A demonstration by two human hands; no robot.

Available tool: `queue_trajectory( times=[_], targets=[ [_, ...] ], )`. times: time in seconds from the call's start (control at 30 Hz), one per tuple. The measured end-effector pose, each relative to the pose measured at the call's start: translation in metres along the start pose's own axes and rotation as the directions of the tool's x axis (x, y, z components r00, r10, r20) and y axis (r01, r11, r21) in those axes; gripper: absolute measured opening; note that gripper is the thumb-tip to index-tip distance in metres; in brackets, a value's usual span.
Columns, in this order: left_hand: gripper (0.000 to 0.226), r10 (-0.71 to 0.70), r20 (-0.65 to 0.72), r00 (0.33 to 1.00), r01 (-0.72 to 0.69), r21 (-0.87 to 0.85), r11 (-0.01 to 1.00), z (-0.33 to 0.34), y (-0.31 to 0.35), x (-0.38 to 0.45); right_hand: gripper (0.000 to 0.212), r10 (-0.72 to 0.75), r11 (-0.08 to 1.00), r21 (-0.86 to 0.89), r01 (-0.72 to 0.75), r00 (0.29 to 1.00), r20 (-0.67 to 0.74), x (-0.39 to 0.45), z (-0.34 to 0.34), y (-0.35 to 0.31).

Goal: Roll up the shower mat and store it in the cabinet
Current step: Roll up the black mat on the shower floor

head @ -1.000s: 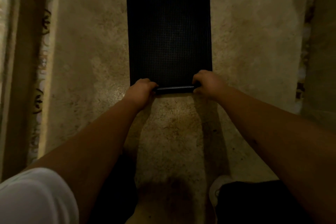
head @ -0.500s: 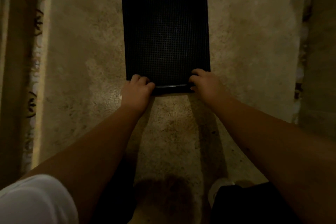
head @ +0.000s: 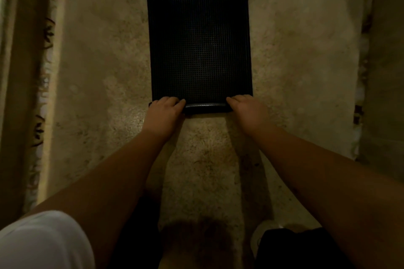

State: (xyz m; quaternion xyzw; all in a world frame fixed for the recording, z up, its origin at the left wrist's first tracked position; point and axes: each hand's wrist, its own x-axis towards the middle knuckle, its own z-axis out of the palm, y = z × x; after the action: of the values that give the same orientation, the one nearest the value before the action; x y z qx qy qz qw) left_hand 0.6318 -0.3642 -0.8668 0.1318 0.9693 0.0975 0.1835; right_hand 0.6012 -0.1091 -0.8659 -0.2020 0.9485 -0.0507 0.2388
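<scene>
A black, grid-textured shower mat lies flat on a shaggy beige rug. Its near edge is curled into a thin roll that runs between my hands. My left hand presses on the roll's left end with its fingers laid over it. My right hand holds the right end in the same way. The rest of the mat stretches away from me, unrolled. No cabinet is in view.
The beige rug spreads wide on both sides of the mat. A patterned floor strip and a tall pale edge run down the left. More patterned floor shows at the far right. My knees and a shoe sit at the bottom.
Both hands have rolled the mat's near edge slightly further away from me, and their fingers now lie flatter over the roll. The flat part looks a little shorter.
</scene>
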Motion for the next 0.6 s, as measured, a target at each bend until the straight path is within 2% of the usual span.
queue_trajectory(
  times=[0.1, 0.2, 0.33, 0.43, 0.53, 0.6],
  targets=[
    [0.042, 0.017, -0.023, 1.0, -0.019, -0.06, 0.998, -0.001, -0.004, 0.003, 0.05, -0.008, 0.998, 0.068, 0.007, 1.0, 0.011, 0.008, -0.002, 0.005],
    [0.036, -0.044, -0.048, 0.998, 0.036, -0.151, 0.988, -0.002, -0.004, 0.005, 0.044, -0.011, 0.995, 0.102, 0.006, 0.999, 0.045, 0.013, -0.005, 0.012],
    [0.03, -0.057, 0.014, 0.998, 0.059, -0.223, 0.973, -0.001, -0.013, 0.003, 0.034, 0.055, 0.978, 0.195, -0.071, 0.995, 0.085, 0.006, -0.003, 0.013],
    [0.03, -0.084, 0.061, 0.995, 0.098, -0.286, 0.953, 0.0, -0.02, 0.007, 0.027, 0.029, 0.966, 0.251, -0.059, 0.992, 0.121, 0.009, -0.004, 0.016],
    [0.031, -0.109, 0.063, 0.992, 0.123, -0.325, 0.938, 0.001, -0.022, 0.012, 0.028, -0.002, 0.947, 0.32, -0.014, 0.999, 0.05, 0.015, -0.006, 0.019],
    [0.03, -0.108, 0.022, 0.994, 0.109, -0.311, 0.944, 0.003, -0.018, 0.014, 0.029, 0.068, 0.946, 0.318, -0.066, 0.998, 0.006, 0.019, -0.008, 0.02]
  ],
)
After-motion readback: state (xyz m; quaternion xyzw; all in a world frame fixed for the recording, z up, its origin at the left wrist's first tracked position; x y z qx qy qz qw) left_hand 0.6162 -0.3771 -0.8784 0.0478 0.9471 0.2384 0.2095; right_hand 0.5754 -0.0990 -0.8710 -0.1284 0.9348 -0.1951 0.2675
